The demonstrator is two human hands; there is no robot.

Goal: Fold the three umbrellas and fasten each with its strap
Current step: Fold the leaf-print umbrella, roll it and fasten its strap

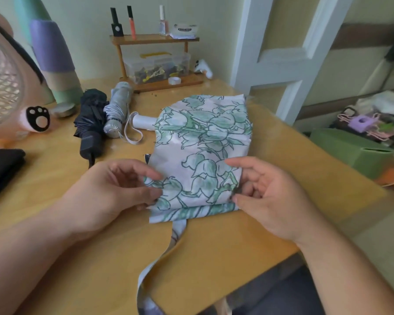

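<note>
I find the floral umbrella (203,144) lying on the wooden bench (214,258). Its green-and-white canopy is loose and flattened into a broad panel that hides the ribs and shaft. Only its white handle (143,121) protrudes, at the far left side, with a wrist loop (132,133) lying on the bench beside it. The left hand (114,192) pinches the canopy's near left edge, fingers (146,172) curled onto the cloth. The right hand (266,196) grasps the near right edge, thumb on top and the other fingers tucked partly beneath the fabric, where I cannot follow their tips. The strap (178,230) hangs unfastened from the near hem, trails across the bench and drops over the front edge; its end is cut off at the bottom of the view. Further left, a black umbrella (90,119) and a grey umbrella (117,105) lie side by side, touching, both collapsed; whether their straps are fastened I cannot tell. A fan (2,87) is cut off at the left margin. A wooden rack (155,39) by the wall carries small bottles, too blurred to identify.
</note>
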